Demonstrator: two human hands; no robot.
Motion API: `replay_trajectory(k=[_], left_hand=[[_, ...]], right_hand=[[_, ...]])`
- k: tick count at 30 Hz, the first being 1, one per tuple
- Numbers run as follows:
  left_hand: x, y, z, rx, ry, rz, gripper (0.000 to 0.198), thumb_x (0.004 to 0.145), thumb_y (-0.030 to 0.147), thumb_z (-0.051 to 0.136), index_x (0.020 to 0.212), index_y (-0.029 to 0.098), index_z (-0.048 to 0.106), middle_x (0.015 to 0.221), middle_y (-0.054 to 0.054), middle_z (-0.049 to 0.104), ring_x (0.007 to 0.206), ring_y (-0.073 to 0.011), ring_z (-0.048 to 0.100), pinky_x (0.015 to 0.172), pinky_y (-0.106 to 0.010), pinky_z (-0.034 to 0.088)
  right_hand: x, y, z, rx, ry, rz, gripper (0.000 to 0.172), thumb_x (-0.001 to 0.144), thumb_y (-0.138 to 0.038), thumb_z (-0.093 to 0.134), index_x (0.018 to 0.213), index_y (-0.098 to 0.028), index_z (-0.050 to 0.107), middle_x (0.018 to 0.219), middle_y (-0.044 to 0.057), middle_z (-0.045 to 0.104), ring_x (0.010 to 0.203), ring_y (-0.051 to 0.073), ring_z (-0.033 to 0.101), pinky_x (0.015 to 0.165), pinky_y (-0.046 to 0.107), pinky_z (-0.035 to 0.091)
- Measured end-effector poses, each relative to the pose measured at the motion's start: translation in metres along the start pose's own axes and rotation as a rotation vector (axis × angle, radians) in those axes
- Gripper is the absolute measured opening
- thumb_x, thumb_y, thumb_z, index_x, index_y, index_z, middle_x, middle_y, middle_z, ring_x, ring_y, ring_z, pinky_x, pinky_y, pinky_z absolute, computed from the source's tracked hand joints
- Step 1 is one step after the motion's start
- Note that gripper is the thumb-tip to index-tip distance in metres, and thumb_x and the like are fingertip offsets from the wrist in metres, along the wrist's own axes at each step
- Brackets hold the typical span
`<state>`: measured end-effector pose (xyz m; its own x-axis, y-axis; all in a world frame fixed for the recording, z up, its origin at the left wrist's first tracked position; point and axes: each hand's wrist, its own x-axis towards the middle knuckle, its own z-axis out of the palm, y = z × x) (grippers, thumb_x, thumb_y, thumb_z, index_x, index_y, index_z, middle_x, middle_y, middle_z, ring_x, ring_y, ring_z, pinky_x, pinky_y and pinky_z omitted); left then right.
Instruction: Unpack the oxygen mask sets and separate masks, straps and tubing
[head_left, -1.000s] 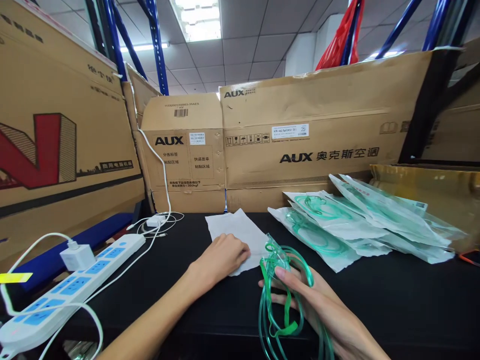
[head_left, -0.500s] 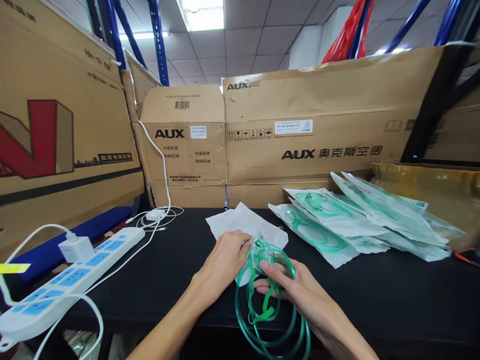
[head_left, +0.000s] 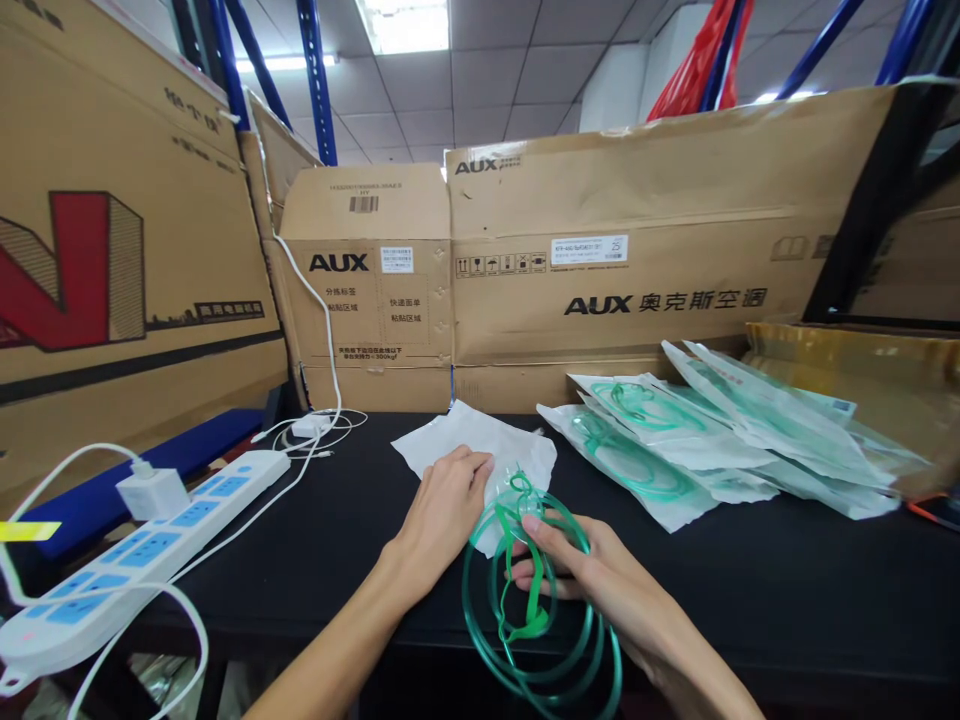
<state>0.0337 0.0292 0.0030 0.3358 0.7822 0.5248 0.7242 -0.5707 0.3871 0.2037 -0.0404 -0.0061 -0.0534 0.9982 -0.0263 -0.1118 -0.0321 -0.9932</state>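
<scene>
In my right hand is an oxygen mask, pinched between thumb and fingers. Its coiled green tubing hangs down past the table's front edge, and a flat green strap dangles inside the loops. Just left of the mask, my left hand rests with bent fingers on a white paper pouch lying on the black table. The left fingertips press together at the pouch; whether they pinch its edge is partly hidden.
At the right lies a pile of sealed pouches with green tubing inside. A white power strip with a plugged-in adapter and loose cables runs along the left. Cardboard panels wall the back of the black table.
My left hand and the paper pouch have shifted slightly left, away from the mask. The right hand keeps the mask in nearly the same place, and the tubing loops have spread a little.
</scene>
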Motion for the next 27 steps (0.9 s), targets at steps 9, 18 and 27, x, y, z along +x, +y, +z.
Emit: replay_trajectory(k=[9,18,27], left_hand=[[-0.004,0.005,-0.001,-0.135,-0.021,0.140,0.033,0.105,0.029,0.041,0.128,0.025,0.066,0.108,-0.002,0.071,0.097,-0.0180,0.068,0.091,-0.027,0.049],[-0.008,0.007,0.002,-0.262,-0.075,0.295,0.039,0.106,0.034,0.041,0.135,0.021,0.062,0.103,-0.006,0.073,0.092,-0.0192,0.069,0.085,-0.028,0.052],[-0.009,0.010,0.006,-0.350,-0.128,0.216,0.036,0.104,0.032,0.043,0.124,0.022,0.071,0.105,-0.004,0.076,0.091,-0.0194,0.069,0.084,-0.027,0.049]], right_hand=[[0.006,0.001,-0.005,-0.098,0.008,0.058,0.043,0.078,-0.055,0.076,0.076,-0.014,0.067,0.076,0.008,0.073,0.059,0.021,0.074,0.059,0.032,0.063],[0.019,-0.002,-0.017,-0.415,-0.012,0.126,0.040,0.086,-0.056,0.065,0.076,-0.018,0.057,0.053,0.006,0.070,0.044,0.020,0.069,0.045,0.026,0.057],[0.021,-0.007,-0.020,-0.581,-0.011,-0.035,0.030,0.084,-0.049,0.065,0.079,-0.020,0.058,0.051,-0.004,0.062,0.037,0.014,0.061,0.038,0.021,0.044]])
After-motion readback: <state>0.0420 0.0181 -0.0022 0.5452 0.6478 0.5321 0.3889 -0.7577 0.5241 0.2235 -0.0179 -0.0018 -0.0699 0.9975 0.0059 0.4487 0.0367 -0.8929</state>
